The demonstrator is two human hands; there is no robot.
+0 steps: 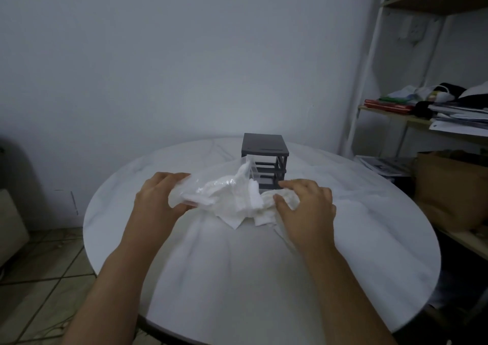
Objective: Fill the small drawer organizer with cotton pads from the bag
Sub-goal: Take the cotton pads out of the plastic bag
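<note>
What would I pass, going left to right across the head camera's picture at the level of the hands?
First the left hand → the plastic bag it grips → cotton pads → right hand, holding some pads → brown paper bag beyond the table. The drawer organizer stands behind the pads, so I leave it out.

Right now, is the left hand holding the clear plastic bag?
Yes, the left hand grips the clear plastic bag of white cotton pads at its left end.
</note>
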